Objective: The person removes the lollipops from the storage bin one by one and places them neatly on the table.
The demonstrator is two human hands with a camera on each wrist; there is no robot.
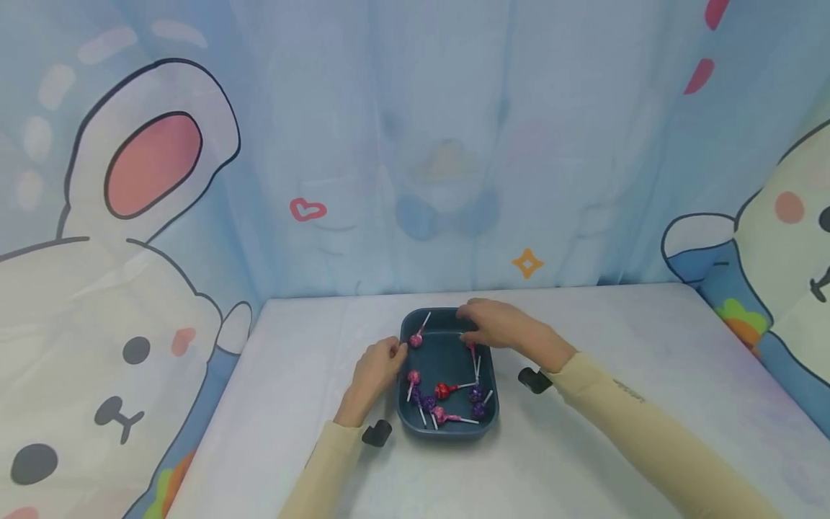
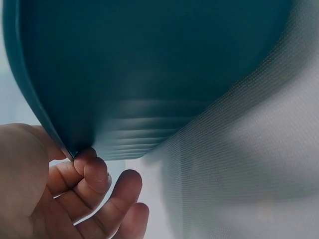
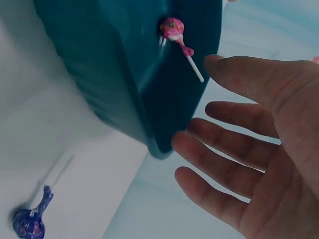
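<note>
At far left the printed rabbit (image 1: 117, 360) on the curtain runs out of the frame. Next, the left hand (image 1: 375, 373) has its grip pinching the left rim of the blue-green rectangular tray (image 1: 444, 362); in its wrist view most of the thumb is hidden behind that rim. The tray sits on the white-covered desk (image 1: 519, 472), its long axis running away from the person.

Inside, a pink lollipop (image 1: 416, 339) in the far left corner points its stick away and rightward. Below it, another pink lollipop (image 1: 413, 376) points its stick toward the person, beside overlapping purple lollipops (image 1: 429, 404) that are hard to separate. A red lollipop (image 1: 442, 391) lies nearly crosswise, stick to the right, as does a pink one near the close end. Two purple ones crowd the near right corner.

The right hand (image 1: 509, 328), its grip released with fingers apart, covers the far right corner and partly hides a pinkish lollipop (image 1: 471, 348). The right wrist view shows a cut-off purple lollipop (image 3: 30, 222) outside the tray.
</note>
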